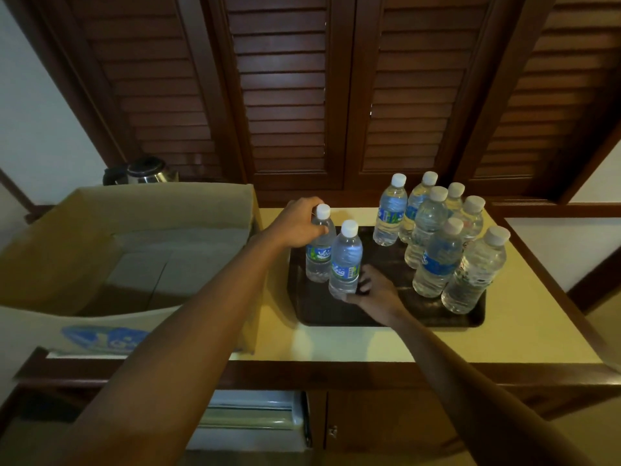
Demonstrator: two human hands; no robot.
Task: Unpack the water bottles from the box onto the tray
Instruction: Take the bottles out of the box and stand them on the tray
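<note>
The bare left forearm fills the near foreground, reaching up to the left hand [297, 223], whose fingers wrap the shoulder of a clear plastic water bottle with a white cap and blue-green label [319, 250], just below its cap. The right hand [373, 292] comes in low, fingers curled around the base of a second, matching bottle [346, 262] just beside the first. Both bottles stand upright at the left end of the dark rectangular tray [386, 317], bases on or just above it. Seven more bottles cluster at the right end [437, 243], well apart from these two. The open brown cardboard box [134, 210] sits left of the tray, and no bottles show inside it.

Full bottles like these are probably fairly heavy with thin, slightly yielding walls and a smooth surface; the ribbed shoulder or the waist at the label likely gives the surest hold.
</note>
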